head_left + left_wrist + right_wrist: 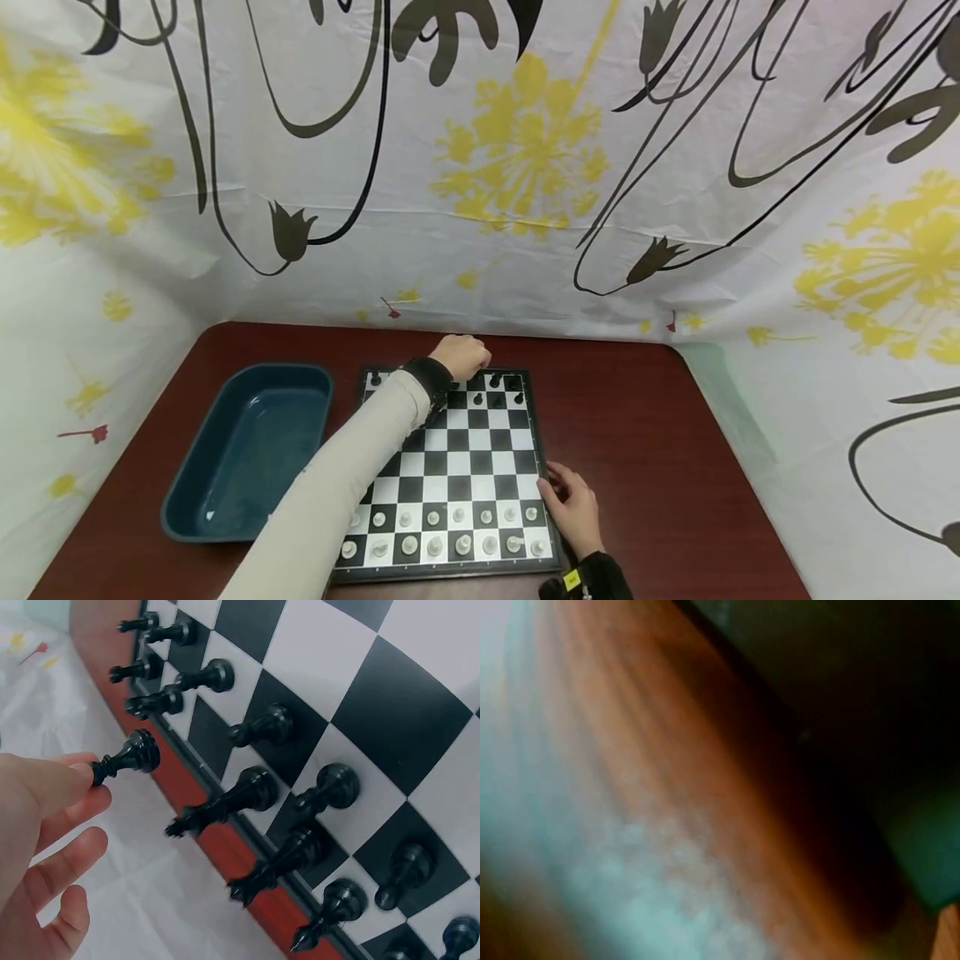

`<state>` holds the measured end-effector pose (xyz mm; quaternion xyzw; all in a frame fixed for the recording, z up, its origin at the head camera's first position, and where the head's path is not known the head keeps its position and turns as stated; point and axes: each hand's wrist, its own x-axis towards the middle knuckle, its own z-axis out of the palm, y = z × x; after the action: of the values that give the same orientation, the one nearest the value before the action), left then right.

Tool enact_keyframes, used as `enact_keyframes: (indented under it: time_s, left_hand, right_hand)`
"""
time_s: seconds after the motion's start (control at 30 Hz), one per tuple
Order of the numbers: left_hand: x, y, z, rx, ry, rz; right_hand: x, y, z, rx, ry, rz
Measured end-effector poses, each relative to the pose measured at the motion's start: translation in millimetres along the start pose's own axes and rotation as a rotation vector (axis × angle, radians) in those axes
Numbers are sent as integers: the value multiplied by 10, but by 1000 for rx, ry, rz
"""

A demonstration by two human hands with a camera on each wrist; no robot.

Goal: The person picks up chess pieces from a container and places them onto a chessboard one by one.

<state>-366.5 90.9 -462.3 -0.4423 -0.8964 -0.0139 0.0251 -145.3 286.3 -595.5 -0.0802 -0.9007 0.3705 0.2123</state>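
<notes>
My left hand (462, 357) reaches over the far edge of the chessboard (458, 463). In the left wrist view, its thumb and index finger pinch a black chess piece (136, 754) near the top, base pointing away from the hand; the fingers hide its head. Black pieces stand along the far rows, among them a tall king (229, 801) and a pawn (330, 787). At the board's right edge, my right hand (576, 510) rests with thumb and fingers extended against the frame. The right wrist view is dark and blurred. White pieces (462, 544) fill the two near rows.
A blue-green plastic tray (255, 450) lies left of the board, partly behind the left sleeve. The dark red table (645, 433) extends to the right. Patterned white cloth (480, 275) hangs close around the back and sides.
</notes>
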Motion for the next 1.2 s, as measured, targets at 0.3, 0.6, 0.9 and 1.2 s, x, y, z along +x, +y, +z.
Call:
enact_keyframes:
  time_s: [0.3, 0.6, 0.9, 1.2]
  left_hand:
    - [-66, 66, 110, 80, 9, -26]
    - [-121, 60, 196, 70, 10, -84]
    - [-196, 9, 224, -62, -63, -188]
    - [-254, -193, 55, -95, -63, -287]
  right_hand:
    - [-73, -53, -6, 3, 23, -34]
    - [-80, -76, -6, 29, 27, -54]
    - [-47, -61, 72, 40, 0, -85]
    - [136, 58, 69, 79, -70, -43]
